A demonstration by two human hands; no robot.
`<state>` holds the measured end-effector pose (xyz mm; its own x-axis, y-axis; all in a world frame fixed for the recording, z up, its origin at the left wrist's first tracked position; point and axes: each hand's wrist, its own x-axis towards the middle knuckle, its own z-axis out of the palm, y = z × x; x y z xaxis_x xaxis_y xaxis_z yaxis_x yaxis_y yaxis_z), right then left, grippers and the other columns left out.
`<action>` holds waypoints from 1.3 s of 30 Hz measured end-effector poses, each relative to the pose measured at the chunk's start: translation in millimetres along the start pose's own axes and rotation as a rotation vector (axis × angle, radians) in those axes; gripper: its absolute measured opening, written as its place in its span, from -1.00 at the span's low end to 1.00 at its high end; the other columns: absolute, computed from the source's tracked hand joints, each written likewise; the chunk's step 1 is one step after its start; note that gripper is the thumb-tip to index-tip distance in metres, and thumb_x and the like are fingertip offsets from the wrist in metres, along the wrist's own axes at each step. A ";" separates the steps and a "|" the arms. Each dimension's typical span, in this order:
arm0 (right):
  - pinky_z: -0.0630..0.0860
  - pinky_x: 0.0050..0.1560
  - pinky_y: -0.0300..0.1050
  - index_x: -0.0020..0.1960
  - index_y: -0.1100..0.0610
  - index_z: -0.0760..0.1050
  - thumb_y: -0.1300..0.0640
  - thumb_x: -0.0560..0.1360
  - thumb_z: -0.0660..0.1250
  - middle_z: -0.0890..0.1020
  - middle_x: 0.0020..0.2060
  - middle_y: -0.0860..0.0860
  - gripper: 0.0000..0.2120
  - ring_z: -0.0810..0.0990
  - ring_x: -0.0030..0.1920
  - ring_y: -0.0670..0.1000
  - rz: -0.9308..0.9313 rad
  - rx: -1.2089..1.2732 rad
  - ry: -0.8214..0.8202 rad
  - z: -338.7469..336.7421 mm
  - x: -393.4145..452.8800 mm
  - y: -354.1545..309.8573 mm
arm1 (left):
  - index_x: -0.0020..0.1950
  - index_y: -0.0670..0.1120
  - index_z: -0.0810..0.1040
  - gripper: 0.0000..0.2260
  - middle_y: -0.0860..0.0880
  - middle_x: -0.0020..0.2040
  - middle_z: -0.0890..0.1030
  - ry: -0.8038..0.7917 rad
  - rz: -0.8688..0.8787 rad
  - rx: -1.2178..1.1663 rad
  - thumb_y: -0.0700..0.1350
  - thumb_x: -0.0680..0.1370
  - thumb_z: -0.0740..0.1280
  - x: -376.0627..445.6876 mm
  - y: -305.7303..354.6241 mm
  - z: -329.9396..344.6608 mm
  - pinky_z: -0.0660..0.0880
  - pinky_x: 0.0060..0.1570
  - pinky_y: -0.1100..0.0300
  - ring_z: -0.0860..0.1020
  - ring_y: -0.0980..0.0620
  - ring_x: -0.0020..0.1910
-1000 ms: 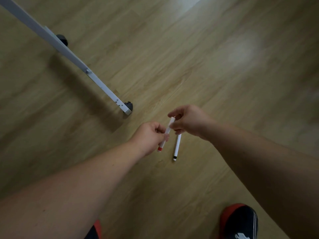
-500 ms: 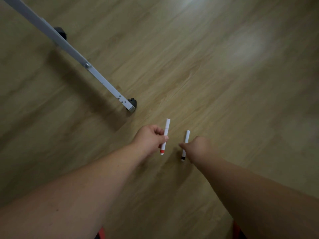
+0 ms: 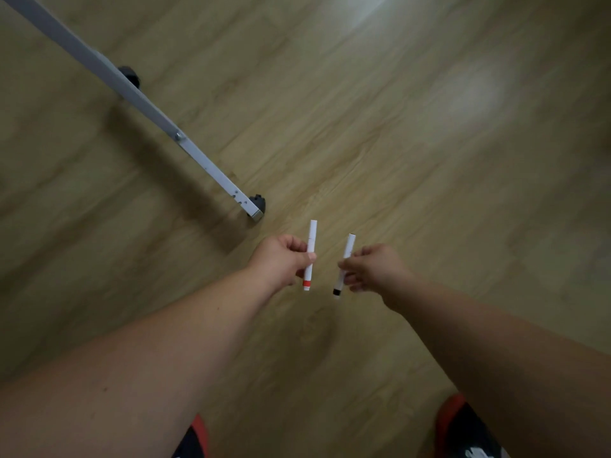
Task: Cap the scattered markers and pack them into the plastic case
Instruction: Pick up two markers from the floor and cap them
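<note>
Left hand (image 3: 284,259) clenched around red-banded marker (image 3: 310,256); right hand (image 3: 375,269) pinching black-banded marker (image 3: 344,264). Both markers near-upright, side by side but apart, above wooden floor (image 3: 396,143), near white metal leg (image 3: 198,160).

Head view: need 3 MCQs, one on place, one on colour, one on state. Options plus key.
1. Where is the grey metal frame leg?
A. upper left
B. lower right
C. centre bottom

2. Band colour on the white marker in the left hand?
A. blue
B. red
C. green

3. The white marker with a black band is:
A. lying on the wooden floor
B. held by the right hand
C. in a case

Key: 1 A, it runs from the top-left corner; 2 B, red ring near its lower end; 3 B, fingers pinch it.
</note>
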<state>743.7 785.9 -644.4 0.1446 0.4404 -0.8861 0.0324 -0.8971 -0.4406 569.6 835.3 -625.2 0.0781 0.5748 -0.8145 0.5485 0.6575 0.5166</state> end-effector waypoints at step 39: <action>0.67 -0.19 -0.03 -0.17 0.29 0.64 0.22 0.41 0.51 0.69 -0.37 0.16 -0.87 0.68 -0.36 0.07 -0.563 -0.695 -0.391 154.5 -539.7 -313.6 | -0.03 -0.13 0.60 -0.93 -0.10 -0.14 0.72 0.512 0.143 -0.712 -0.18 0.51 0.43 -540.2 84.2 -294.1 0.48 -0.23 0.14 0.64 0.03 -0.25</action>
<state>502.7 834.9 -50.3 -0.4046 0.6793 -0.6123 0.5905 -0.3172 -0.7421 328.8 723.4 -64.1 -0.3691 0.7098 -0.6000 -0.0996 0.6117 0.7848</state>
